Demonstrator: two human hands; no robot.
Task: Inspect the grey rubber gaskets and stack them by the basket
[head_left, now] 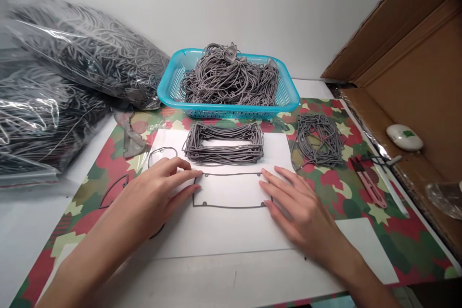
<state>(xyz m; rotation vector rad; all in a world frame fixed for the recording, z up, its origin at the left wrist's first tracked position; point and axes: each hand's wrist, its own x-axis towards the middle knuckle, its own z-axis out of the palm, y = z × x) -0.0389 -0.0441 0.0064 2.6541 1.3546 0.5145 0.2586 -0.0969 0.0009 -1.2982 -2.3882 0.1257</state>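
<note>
A thin grey rectangular gasket (231, 207) lies flat on white paper (216, 238), with small round tabs near its corners. My left hand (164, 190) rests at its left end, fingers apart, fingertips touching the upper left corner and side. At the right end, the spread fingers of my right hand (294, 202) touch the frame's right side. Just behind it sits a neat stack of similar grey gaskets (225, 158). Another thin grey loop (162, 148) lies partly under my left hand and forearm.
A blue basket (227, 111) heaped with grey gaskets stands at the back. Clear bags (90, 48) of them fill the left. At right are a tangled gasket pile (319, 142), pink snips (368, 184), a white pen-like tool (393, 192) and a cardboard box (415, 72) holding a white oval object (404, 137).
</note>
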